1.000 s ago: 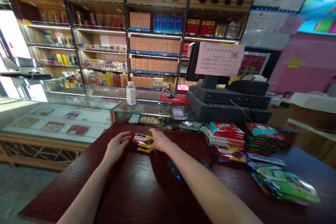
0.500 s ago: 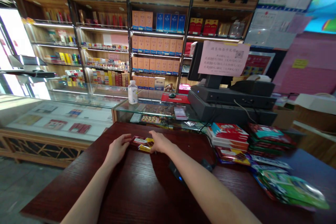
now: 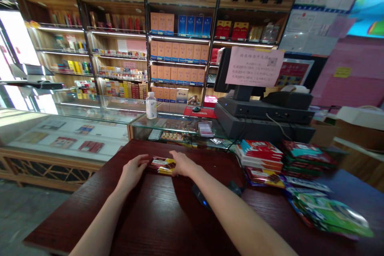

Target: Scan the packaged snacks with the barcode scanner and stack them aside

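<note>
A small stack of chocolate bars [image 3: 162,165] in red and yellow wrappers lies flat on the dark wooden table, between my hands. My right hand [image 3: 183,165] grips the yellow right end, thumb on the near side and fingers on the far side. At the red left end, my left hand [image 3: 133,171] rests on its side with fingers loosely bent and apart; its fingertips are at the wrappers' edge, and whether they touch is hard to tell. A black device [image 3: 204,200] with a blue light lies partly hidden under my right forearm.
Boxes with red tops [image 3: 261,151] and more chocolate bars [image 3: 264,177] are stacked to the right. Beside them lie green snack bags [image 3: 330,212] and dark red packets [image 3: 309,156]. A cash register [image 3: 264,118], a white bottle [image 3: 151,106] and a glass counter [image 3: 177,122] stand beyond the table.
The chocolate bars lie more evenly over each other than before, the yellow one lined up with the red. Both hands have stayed in nearly the same place.
</note>
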Action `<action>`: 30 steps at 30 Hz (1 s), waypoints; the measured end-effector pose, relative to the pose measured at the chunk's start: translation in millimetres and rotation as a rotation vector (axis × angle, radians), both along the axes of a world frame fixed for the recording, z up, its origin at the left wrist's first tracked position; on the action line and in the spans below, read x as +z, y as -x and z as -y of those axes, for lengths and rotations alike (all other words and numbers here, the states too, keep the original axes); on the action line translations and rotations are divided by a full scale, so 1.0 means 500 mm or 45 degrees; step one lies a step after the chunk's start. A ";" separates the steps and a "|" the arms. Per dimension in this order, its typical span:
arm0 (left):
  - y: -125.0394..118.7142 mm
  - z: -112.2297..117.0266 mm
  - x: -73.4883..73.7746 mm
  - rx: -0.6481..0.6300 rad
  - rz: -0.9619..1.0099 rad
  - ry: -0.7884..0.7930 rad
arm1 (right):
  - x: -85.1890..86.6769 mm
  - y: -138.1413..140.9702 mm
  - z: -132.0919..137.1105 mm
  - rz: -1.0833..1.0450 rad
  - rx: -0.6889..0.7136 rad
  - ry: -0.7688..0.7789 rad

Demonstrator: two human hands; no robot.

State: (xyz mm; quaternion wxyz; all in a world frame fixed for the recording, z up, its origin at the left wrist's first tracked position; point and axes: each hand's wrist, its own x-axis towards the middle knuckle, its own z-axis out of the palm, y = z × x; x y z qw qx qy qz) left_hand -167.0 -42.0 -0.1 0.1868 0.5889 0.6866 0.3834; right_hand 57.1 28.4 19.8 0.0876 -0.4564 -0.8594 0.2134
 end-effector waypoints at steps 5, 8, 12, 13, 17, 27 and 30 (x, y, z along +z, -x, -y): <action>-0.003 -0.001 0.002 0.007 -0.059 -0.012 | -0.002 -0.005 0.006 -0.036 -0.002 0.006; -0.006 -0.003 0.005 0.009 -0.099 0.009 | -0.001 -0.008 0.011 -0.045 -0.016 -0.001; -0.005 -0.006 0.011 0.026 -0.183 0.032 | 0.005 -0.014 0.016 -0.051 -0.010 -0.010; -0.004 -0.007 0.013 0.032 -0.204 0.033 | 0.008 -0.017 0.017 -0.056 -0.013 -0.011; -0.001 -0.006 0.026 0.033 -0.267 0.030 | 0.026 -0.036 0.025 -0.082 -0.015 -0.025; -0.077 -0.013 0.072 -0.059 -0.364 -0.011 | 0.058 -0.119 0.051 -0.186 -0.106 -0.112; -0.118 -0.027 0.079 -0.110 -0.354 0.016 | 0.060 -0.159 0.059 -0.203 -0.154 -0.134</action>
